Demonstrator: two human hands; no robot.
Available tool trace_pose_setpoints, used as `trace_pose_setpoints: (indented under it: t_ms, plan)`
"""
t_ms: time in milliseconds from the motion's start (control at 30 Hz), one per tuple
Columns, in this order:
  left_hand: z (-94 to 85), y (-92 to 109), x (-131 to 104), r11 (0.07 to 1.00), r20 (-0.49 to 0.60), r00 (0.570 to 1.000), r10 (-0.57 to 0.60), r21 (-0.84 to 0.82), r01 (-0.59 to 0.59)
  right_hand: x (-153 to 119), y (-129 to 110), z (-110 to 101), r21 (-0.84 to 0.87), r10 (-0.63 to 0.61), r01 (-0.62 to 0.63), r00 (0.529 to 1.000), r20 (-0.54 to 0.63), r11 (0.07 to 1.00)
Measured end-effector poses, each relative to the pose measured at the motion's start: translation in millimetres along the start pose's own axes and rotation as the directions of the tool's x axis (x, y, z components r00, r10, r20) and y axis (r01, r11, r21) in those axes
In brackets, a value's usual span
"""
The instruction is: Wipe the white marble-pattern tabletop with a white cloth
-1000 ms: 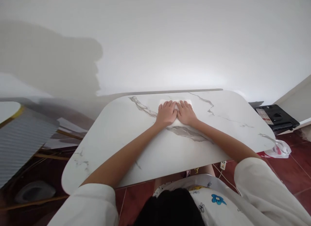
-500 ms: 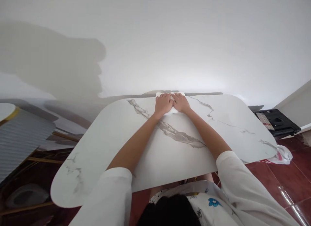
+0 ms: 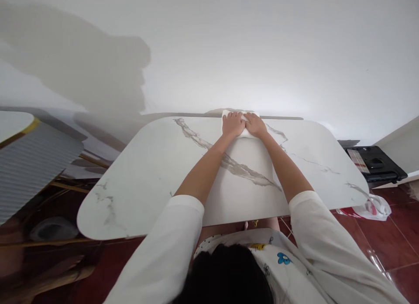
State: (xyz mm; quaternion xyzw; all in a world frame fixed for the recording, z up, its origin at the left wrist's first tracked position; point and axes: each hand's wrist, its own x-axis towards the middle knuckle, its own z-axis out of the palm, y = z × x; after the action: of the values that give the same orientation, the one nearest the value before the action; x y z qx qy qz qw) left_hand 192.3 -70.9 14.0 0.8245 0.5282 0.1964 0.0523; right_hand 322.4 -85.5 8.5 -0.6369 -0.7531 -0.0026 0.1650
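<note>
My left hand [image 3: 234, 124] lies flat on a folded white cloth [image 3: 248, 133] at the far edge of a white marble-patterned table [image 3: 137, 177]. Beside it, my right hand [image 3: 255, 124] presses on the same cloth, the two thumbs close together. Both hands have their fingers stretched forward over the cloth, not wrapped round it. Part of the cloth is hidden under the palms. Both arms reach straight out across the tabletop.
A white wall [image 3: 262, 55] stands right behind the table. On the left is a second table with a ribbed grey side [image 3: 39, 164]. A black case [image 3: 376, 164] and a plastic bag [image 3: 373, 208] are at the right, above red floor tiles [image 3: 402, 230].
Both hands and the cloth have slid to the right along the table's far edge. The camera view has shifted slightly too.
</note>
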Motion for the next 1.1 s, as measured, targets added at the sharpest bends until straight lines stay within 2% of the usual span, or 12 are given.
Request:
trace_pose_setpoints:
  t_ms: [167,433,600,800,933,1100]
  plan:
    - [-2.5,3,-12,1.000,0.018,0.999,0.028,-0.014,-0.028,-14,-4,-3,-0.018,-0.015,0.015,1.000,0.017,1.000]
    - [-13.2,13,-61,0.995,0.061,0.995,0.084,0.050,-0.087,-61,-20,-2,-0.028,0.023,-0.022,0.999,0.028,0.999]
    - [-28.5,24,-100,0.994,0.111,0.992,0.064,0.076,-0.072,-95,-36,-8,-0.022,-0.010,0.011,0.999,0.049,1.000]
    - [-46.3,35,-152,0.992,0.198,0.980,0.027,0.117,-0.051,-147,-64,-26,-0.060,-0.068,0.075,0.991,0.118,0.995]
    - [-54.6,42,-190,0.988,0.232,0.973,0.000,0.150,-0.036,-188,-85,-36,-0.048,-0.036,0.043,0.990,0.136,0.998]
    - [-64.1,52,-233,0.994,0.215,0.976,-0.038,0.112,0.014,-230,-106,-44,0.002,-0.015,0.015,0.992,0.124,1.000]
